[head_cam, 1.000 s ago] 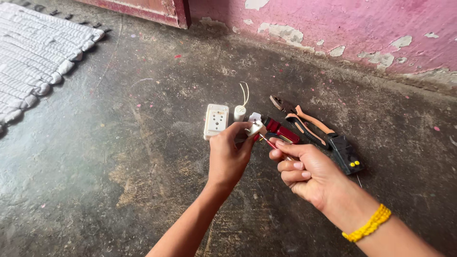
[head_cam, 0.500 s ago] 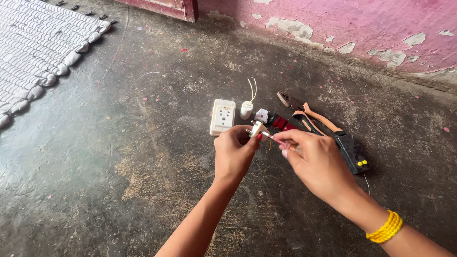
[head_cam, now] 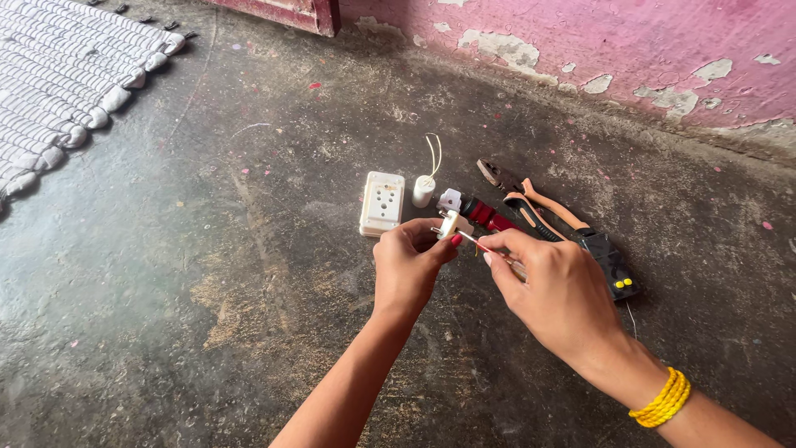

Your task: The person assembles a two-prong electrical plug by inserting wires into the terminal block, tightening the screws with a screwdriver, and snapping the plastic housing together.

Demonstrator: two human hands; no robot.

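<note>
Pinching small white plug (head_cam: 448, 225), metal pins out, thin red wire (head_cam: 475, 243) attached.

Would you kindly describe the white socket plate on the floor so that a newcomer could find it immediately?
Start at the peeling pink wall and come down the dark floor to the row of small items. The socket plate lies at its left end, just beyond the left hand. It alone is flat, rectangular and pierced with round holes.
</note>
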